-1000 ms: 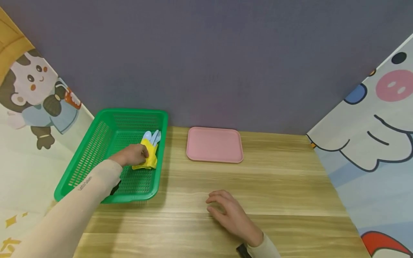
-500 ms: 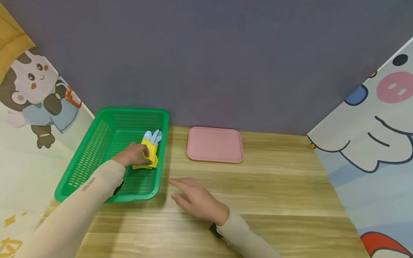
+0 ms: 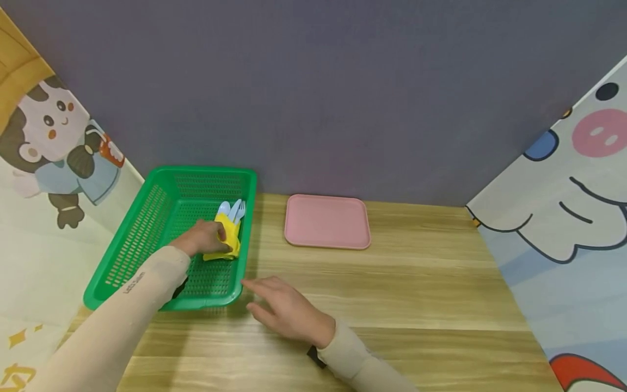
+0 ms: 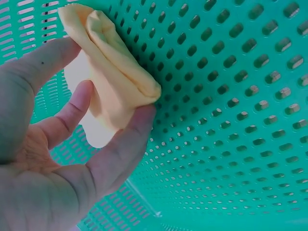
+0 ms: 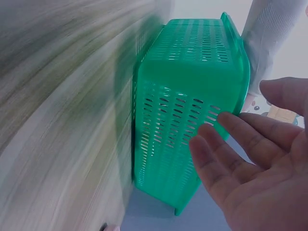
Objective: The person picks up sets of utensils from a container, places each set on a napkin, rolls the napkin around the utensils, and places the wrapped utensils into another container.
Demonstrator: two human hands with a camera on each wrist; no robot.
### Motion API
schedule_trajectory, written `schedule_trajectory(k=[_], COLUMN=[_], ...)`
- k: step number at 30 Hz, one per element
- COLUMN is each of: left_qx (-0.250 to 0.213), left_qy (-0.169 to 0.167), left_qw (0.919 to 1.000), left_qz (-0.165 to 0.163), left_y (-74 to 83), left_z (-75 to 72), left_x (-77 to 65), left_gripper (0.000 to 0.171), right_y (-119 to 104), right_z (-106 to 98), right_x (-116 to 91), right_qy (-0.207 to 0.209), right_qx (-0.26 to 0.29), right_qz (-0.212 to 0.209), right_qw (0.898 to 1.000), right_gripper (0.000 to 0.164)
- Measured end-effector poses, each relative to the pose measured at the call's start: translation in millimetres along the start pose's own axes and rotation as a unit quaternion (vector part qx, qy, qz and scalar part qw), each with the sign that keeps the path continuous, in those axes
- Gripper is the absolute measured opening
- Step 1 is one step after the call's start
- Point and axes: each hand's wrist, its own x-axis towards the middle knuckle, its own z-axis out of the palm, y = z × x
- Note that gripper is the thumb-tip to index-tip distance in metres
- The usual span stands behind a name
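Inside the green plastic basket (image 3: 249,218) lies a folded yellow cloth (image 3: 233,233) along the right wall. A pale blue spoon (image 3: 223,208), knife (image 3: 234,211) and fork (image 3: 241,213) stick out of its far end. My left hand (image 3: 203,237) reaches into the basket and pinches the cloth between thumb and fingers; in the left wrist view the fingers grip the folded cloth's (image 4: 115,72) end. My right hand (image 3: 288,309) is beside the basket's near right corner, holding nothing. The right wrist view shows its fingers stretched out, fingertips right at the basket's side.
A pink rectangular tray (image 3: 327,222) lies on the wooden table (image 3: 421,283), right of the basket. A grey panel (image 3: 313,98) stands behind the table. Printed cartoon walls (image 3: 63,158) flank both sides.
My right hand has moved left across the table to the basket's near right corner. My left hand stays at the yellow cloth, its thumb now showing lower on it.
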Motion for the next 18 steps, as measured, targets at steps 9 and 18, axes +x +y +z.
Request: schedule_trajectory(k=[9, 18], left_qx=[0.007, -0.010], left_qy=[-0.001, -0.005], left_qw=[0.9999, 0.9996], left_qz=[0.013, 0.027], left_y=[2.2, 0.6], left_z=[-0.6, -4.0], left_x=[-1.0, -3.8], left_gripper=[0.038, 0.042], right_y=[-2.0, 9.5], right_z=[0.1, -10.0], right_x=[1.5, -15.2], right_qy=[-0.006, 0.024], right_qx=[0.002, 0.044], right_qz=[0.006, 0.047], right_qw=[1.000, 0.998], right_gripper=[0.051, 0.042])
